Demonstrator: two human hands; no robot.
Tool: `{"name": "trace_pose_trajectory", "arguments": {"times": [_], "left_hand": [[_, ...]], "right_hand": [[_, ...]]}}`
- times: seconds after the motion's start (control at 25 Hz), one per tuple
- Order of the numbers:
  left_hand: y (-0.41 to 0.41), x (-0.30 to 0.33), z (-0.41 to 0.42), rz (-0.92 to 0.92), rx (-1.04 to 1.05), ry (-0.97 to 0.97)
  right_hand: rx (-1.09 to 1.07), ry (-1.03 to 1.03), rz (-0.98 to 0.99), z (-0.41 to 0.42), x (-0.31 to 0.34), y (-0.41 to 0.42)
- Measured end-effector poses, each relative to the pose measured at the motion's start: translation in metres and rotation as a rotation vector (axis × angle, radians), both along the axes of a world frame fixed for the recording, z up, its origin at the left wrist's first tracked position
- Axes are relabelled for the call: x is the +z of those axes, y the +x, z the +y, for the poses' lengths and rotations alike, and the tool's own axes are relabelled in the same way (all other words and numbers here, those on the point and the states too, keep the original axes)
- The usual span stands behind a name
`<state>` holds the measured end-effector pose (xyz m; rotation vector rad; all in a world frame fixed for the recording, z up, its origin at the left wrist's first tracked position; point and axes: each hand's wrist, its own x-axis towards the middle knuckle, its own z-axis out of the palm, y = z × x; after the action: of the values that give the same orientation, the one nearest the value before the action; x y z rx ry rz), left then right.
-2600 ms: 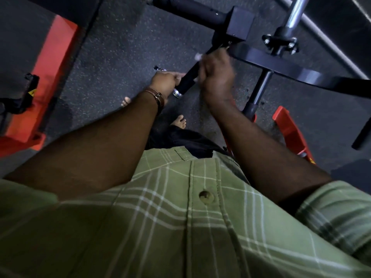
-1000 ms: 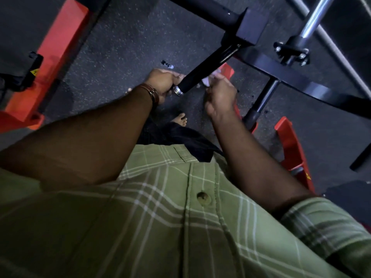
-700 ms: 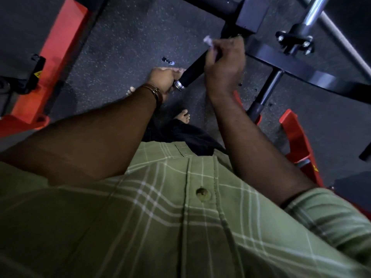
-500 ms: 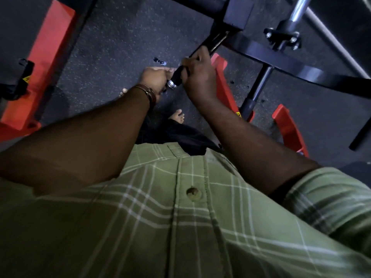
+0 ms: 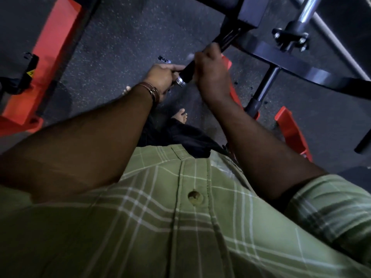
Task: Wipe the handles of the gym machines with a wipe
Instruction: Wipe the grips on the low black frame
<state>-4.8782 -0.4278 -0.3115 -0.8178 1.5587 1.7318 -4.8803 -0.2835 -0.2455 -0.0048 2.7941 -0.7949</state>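
Observation:
A black machine handle (image 5: 188, 74) with a silver end cap slants down from the black frame above. My right hand (image 5: 210, 75) grips the middle of the handle, and a small bit of white wipe (image 5: 190, 56) pokes out by its fingers. My left hand (image 5: 163, 78), with a brown wrist strap, holds the handle's silver-capped end, index finger stretched along it. Most of the wipe is hidden inside my right fist.
The black curved machine frame (image 5: 301, 65) and a chrome post (image 5: 306, 12) stand at the upper right. Red machine bases sit at the left (image 5: 46, 57) and the right (image 5: 291, 129). Below lies speckled dark rubber floor (image 5: 120, 41), with my bare toes (image 5: 181, 115) on it.
My right hand has been sliding up and down the handle with the wipe; since half a second ago it has shifted slightly up from the capped end. My left hand stays at the end.

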Motion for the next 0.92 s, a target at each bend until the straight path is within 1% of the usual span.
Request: {"name": "trace_pose_trajectory", "arguments": {"times": [0.04, 0.08, 0.12, 0.16, 0.2, 0.24, 0.28, 0.32, 0.36, 0.44, 0.48, 0.52, 0.56, 0.6, 0.64, 0.68, 0.72, 0.8, 0.84, 0.88, 0.92], "left_hand": [[0.001, 0.001, -0.001, 0.003, -0.019, -0.014], [0.002, 0.002, -0.001, 0.011, -0.021, -0.014], [0.003, 0.003, 0.001, 0.016, -0.009, -0.017], [0.004, 0.006, 0.004, 0.021, 0.013, -0.019], [0.006, 0.006, 0.006, 0.026, 0.042, -0.024], [0.007, 0.006, 0.008, 0.025, 0.076, -0.035], [0.007, 0.005, 0.008, 0.028, 0.106, -0.035], [0.008, 0.007, 0.006, 0.022, 0.118, -0.028], [0.009, 0.009, 0.006, 0.023, 0.117, -0.018], [0.012, 0.012, 0.005, 0.039, 0.086, -0.026], [0.013, 0.012, 0.006, 0.048, 0.086, -0.014], [0.013, 0.011, 0.006, 0.043, 0.104, 0.007], [0.013, 0.013, 0.007, 0.036, 0.138, 0.039], [0.013, 0.012, 0.007, 0.021, 0.163, 0.045], [0.012, 0.012, 0.008, 0.008, 0.179, 0.041], [0.012, 0.013, 0.009, 0.007, 0.192, 0.054], [0.013, 0.014, 0.01, 0.006, 0.201, 0.072], [0.015, 0.015, 0.012, 0.027, 0.203, 0.083], [0.016, 0.012, 0.011, 0.048, 0.194, 0.072], [0.018, 0.009, 0.011, 0.078, 0.18, 0.056], [0.019, 0.007, 0.011, 0.1, 0.163, 0.035]], "right_hand": [[-0.148, -0.091, 0.038, 0.004, 0.007, -0.004], [-0.244, -0.152, 0.014, 0.005, 0.01, -0.003], [-0.267, -0.172, -0.061, -0.002, 0.013, 0.002], [-0.189, -0.151, -0.155, -0.015, 0.014, 0.011], [-0.041, -0.081, -0.232, -0.028, 0.009, 0.021], [0.103, -0.029, -0.261, -0.033, 0.003, 0.028], [0.165, 0.003, -0.268, -0.033, 0.0, 0.027], [0.157, 0.026, -0.238, -0.028, -0.003, 0.022], [0.062, 0.032, -0.222, -0.021, -0.005, 0.016], [-0.11, 0.028, -0.107, -0.01, -0.014, 0.012], [-0.102, 0.036, -0.069, -0.007, -0.017, 0.014], [-0.022, 0.063, -0.053, -0.011, -0.018, 0.019], [0.123, 0.104, -0.038, -0.018, -0.018, 0.025], [0.216, 0.102, -0.034, -0.022, -0.017, 0.032], [0.231, 0.061, 0.005, -0.025, -0.017, 0.036], [0.121, -0.045, 0.059, -0.028, -0.018, 0.039], [-0.076, -0.166, 0.126, -0.029, -0.019, 0.043], [-0.579, -0.302, 0.187, -0.02, -0.023, 0.041], [-0.817, -0.357, 0.156, -0.01, -0.024, 0.032], [-0.993, -0.471, 0.065, -0.002, -0.024, 0.02], [-1.105, -0.616, -0.038, 0.001, -0.024, 0.009]]}}
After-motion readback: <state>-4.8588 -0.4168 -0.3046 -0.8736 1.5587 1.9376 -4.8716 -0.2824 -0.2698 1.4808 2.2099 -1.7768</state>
